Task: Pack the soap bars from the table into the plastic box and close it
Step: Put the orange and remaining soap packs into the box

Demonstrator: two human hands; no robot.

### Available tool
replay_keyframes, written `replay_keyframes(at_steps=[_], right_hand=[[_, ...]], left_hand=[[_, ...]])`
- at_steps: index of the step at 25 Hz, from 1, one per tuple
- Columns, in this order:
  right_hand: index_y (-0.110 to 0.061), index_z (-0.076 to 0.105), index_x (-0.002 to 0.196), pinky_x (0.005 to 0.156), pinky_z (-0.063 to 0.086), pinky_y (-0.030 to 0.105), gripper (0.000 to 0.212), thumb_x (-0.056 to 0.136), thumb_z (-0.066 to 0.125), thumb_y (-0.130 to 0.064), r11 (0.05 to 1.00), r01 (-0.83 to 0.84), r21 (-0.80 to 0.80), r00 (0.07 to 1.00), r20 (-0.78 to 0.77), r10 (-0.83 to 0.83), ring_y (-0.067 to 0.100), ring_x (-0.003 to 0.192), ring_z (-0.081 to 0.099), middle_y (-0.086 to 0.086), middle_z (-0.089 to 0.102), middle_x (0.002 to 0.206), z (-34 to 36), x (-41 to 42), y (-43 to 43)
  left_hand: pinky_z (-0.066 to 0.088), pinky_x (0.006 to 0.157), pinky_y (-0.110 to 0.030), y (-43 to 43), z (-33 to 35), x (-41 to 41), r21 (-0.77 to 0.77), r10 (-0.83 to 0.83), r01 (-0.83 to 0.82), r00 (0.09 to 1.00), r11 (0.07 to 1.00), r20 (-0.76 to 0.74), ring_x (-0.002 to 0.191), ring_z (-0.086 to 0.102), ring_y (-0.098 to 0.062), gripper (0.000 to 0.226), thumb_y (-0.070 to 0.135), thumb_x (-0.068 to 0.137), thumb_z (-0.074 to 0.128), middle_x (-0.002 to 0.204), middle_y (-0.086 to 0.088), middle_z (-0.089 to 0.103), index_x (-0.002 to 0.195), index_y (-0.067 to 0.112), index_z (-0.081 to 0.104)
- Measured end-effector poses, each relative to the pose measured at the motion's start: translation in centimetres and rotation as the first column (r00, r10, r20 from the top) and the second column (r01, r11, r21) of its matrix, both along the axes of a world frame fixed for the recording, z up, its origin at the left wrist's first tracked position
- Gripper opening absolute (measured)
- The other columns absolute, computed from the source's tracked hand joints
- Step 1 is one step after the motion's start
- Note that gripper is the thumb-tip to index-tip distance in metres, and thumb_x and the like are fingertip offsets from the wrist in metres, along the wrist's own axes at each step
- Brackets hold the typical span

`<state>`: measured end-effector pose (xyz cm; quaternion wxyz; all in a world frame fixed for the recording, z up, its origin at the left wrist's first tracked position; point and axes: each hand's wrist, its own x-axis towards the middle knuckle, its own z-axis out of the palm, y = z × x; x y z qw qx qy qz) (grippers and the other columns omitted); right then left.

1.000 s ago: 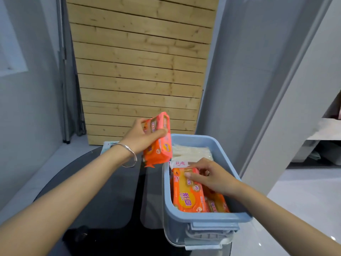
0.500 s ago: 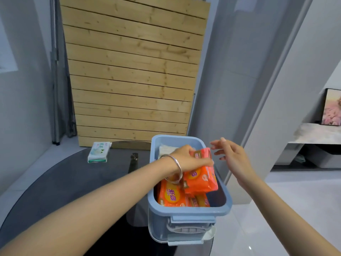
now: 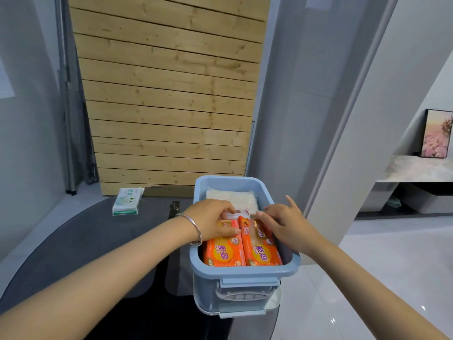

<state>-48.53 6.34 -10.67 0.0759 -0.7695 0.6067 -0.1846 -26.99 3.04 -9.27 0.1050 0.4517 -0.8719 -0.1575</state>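
A light blue plastic box (image 3: 245, 272) stands open at the right edge of the dark round table (image 3: 81, 244). Two orange soap packs lie side by side inside it, the left pack (image 3: 224, 251) and the right pack (image 3: 262, 246). Behind them lie a white pack (image 3: 230, 197) and a small pink-and-white pack (image 3: 241, 213). My left hand (image 3: 210, 220) rests on the far end of the left orange pack, fingers curled over it. My right hand (image 3: 282, 220) presses flat on the far end of the right orange pack, fingers apart. No lid is in view.
A green-and-white soap pack (image 3: 127, 201) lies at the table's far left side. A wooden slatted panel (image 3: 169, 94) leans against the wall behind. To the right are a grey pillar (image 3: 343, 119) and a low shelf with a picture (image 3: 437, 133).
My left hand carried an orange pack from above the table into the box and laid it beside the other one. My right hand lifted out, then came down onto the right pack.
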Motion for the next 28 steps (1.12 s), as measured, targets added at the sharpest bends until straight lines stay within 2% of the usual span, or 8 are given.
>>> replay_keyframes(at_steps=[4,6,9,12,15,17,20,28], right_hand=[[-0.026,0.076,0.088,0.119,-0.003,0.04,0.049,0.096,0.034,-0.049,0.999,0.036,0.023,0.999,0.025,-0.037,0.007,0.086,0.061,-0.009,0.067,0.074,0.6,0.9,-0.7],[-0.026,0.075,0.089,0.119,0.003,0.04,0.046,0.097,0.035,-0.047,0.999,0.039,-0.001,0.998,0.055,-0.039,0.008,0.092,0.063,-0.007,0.073,0.088,0.8,1.6,-1.3],[-0.023,0.07,0.105,0.104,0.034,0.03,0.037,0.096,0.041,-0.044,1.0,-0.004,0.011,0.968,0.251,0.001,0.009,0.103,0.059,-0.005,0.069,0.114,0.9,3.5,-2.6],[-0.018,0.064,0.117,0.1,0.038,0.024,0.036,0.095,0.047,-0.04,0.998,-0.062,0.023,0.944,0.325,0.051,0.01,0.116,0.054,-0.004,0.062,0.125,0.9,6.8,-5.0],[-0.02,0.059,0.124,0.101,0.027,0.014,0.035,0.094,0.052,-0.036,0.991,-0.132,0.013,0.936,0.331,0.121,0.01,0.127,0.046,-0.003,0.054,0.134,0.6,9.9,-7.3],[-0.021,0.054,0.13,0.109,0.022,0.019,0.042,0.092,0.054,-0.039,0.985,-0.165,0.043,0.947,0.287,0.146,0.012,0.136,0.036,-0.002,0.044,0.145,0.2,11.3,-8.9],[-0.028,0.047,0.137,0.12,0.015,0.034,0.05,0.091,0.052,-0.046,0.983,-0.17,0.076,0.968,0.198,0.152,0.012,0.146,0.017,-0.005,0.029,0.155,-0.8,12.3,-10.3],[-0.05,0.041,0.128,0.114,0.009,0.026,0.041,0.088,0.049,-0.053,0.983,-0.167,0.08,0.949,0.284,0.139,-0.002,0.144,0.007,-0.022,0.023,0.153,-1.7,12.3,-10.7]], left_hand=[[0.048,0.085,-0.021,-0.6,-0.4,2.3,0.14,-0.055,0.076,0.988,0.987,-0.147,0.105,0.058,-0.007,0.045,0.046,0.075,0.069,0.115,0.009,0.063,0.116,0.031,0.058],[0.044,0.089,-0.022,-1.1,-0.7,3.4,0.082,-0.041,0.058,0.98,0.995,-0.194,0.107,0.051,-0.004,0.047,0.045,0.078,0.067,0.116,0.012,0.056,0.122,0.031,0.055],[0.042,0.088,-0.015,-2.7,-1.5,6.4,-0.003,0.087,-0.097,0.907,0.995,-0.411,0.104,0.048,0.001,0.038,0.037,0.085,0.061,0.116,0.012,0.055,0.121,0.026,0.057],[0.04,0.097,-0.021,-5.7,-3.6,10.9,0.106,0.327,-0.325,0.768,0.94,-0.551,0.113,0.055,-0.01,0.035,0.028,0.087,0.06,0.123,0.001,0.061,0.12,0.016,0.058],[0.038,0.104,-0.034,-8.7,-6.9,15.4,0.243,0.576,-0.533,0.65,0.81,-0.496,0.122,0.05,-0.023,0.042,0.029,0.087,0.06,0.131,-0.008,0.057,0.123,0.01,0.054],[0.038,0.103,-0.038,-10.5,-9.0,17.7,0.268,0.683,-0.636,0.603,0.724,-0.412,0.125,0.047,-0.028,0.052,0.035,0.084,0.061,0.136,-0.01,0.052,0.128,0.01,0.05],[0.039,0.102,-0.043,-12.9,-11.5,19.3,0.244,0.762,-0.736,0.532,0.631,-0.369,0.125,0.044,-0.034,0.068,0.041,0.077,0.067,0.137,-0.014,0.05,0.133,0.009,0.045],[0.043,0.092,-0.042,-17.2,-14.8,19.0,0.266,0.871,-0.835,0.421,0.481,-0.254,0.12,0.043,-0.036,0.086,0.041,0.063,0.078,0.129,-0.014,0.053,0.133,0.011,0.038]])
